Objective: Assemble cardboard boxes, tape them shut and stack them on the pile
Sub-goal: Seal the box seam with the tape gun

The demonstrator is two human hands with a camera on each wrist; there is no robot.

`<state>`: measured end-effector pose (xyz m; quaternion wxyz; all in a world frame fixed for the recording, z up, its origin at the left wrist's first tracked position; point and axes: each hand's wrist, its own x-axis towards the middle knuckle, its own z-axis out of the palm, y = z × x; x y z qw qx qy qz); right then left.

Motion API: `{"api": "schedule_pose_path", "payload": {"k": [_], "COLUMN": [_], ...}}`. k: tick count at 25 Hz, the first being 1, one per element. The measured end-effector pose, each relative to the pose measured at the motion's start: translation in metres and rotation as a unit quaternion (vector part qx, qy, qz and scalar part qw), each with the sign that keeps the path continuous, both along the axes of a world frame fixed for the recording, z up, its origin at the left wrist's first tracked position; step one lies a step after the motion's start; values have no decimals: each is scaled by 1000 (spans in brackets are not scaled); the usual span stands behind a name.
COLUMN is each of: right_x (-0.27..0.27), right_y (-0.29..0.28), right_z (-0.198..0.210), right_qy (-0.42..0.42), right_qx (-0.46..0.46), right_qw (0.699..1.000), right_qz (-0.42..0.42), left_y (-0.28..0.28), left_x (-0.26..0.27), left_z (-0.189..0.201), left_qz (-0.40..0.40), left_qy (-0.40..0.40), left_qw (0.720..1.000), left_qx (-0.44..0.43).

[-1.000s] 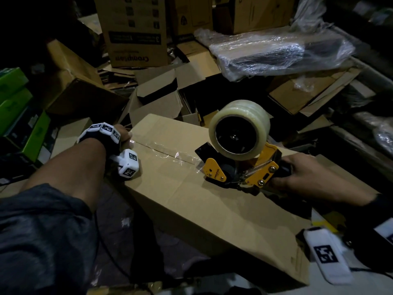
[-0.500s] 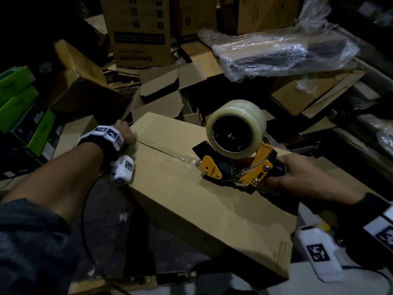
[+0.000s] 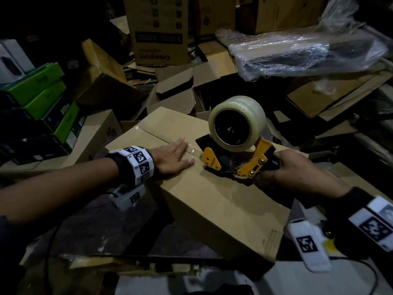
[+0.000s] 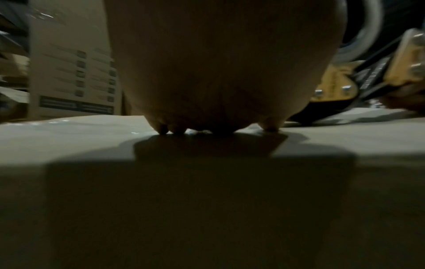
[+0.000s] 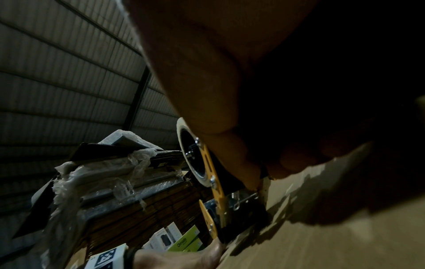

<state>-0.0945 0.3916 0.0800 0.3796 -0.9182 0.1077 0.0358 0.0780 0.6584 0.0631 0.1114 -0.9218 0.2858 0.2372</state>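
At the far left a stack of green and black retail cartons (image 3: 44, 96) stands beside a plain brown carton with red scribble (image 3: 100, 133), which sits just left of the work. The left hand (image 3: 173, 157) lies flat, fingers straight and together, palm down on the top of the large brown cardboard box (image 3: 212, 201), which lies tilted in the middle of the scene with its near right corner toward the camera. The fingertips (image 4: 269, 126) press on the centre seam where a strip of clear tape (image 3: 161, 138) runs back along the closed flaps toward the far left corner. In the left wrist view the palm (image 4: 225, 63) fills the upper frame and the fingers meet the cardboard surface (image 4: 92, 145).

Just right of that hand, its nose almost at the thumb, the yellow and black tape dispenser (image 3: 240, 165) rests on the box top, carrying a thick roll of clear packing tape (image 3: 237, 123). The right hand (image 3: 297, 171) is wrapped tightly round the dispenser's handle, and the right wrist view shows the thumb (image 5: 241, 163) lying along the yellow frame (image 5: 216, 189).

Behind, an upright printed brown carton (image 3: 158, 30) stands among opened cardboard flaps (image 3: 180, 90). At the upper right lies a long bundle wrapped in clear plastic film (image 3: 308, 52).
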Motion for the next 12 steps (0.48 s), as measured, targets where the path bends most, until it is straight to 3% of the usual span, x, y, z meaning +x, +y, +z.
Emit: {"api": "schedule_pose_path", "payload": {"k": [7, 12], "right_x": [0, 1], "right_y": [1, 0], "right_z": [1, 2], "right_qy": [-2, -5], "right_qx": [-1, -24], "right_qw": [1000, 1000], "right_qz": [8, 16], "left_y": [-19, -10], "left_x": [-32, -27], "left_z": [-6, -6], "left_qz": [-177, -142], "left_qy": [21, 55], "left_qw": [984, 987], "left_qx": [-10, -56]}}
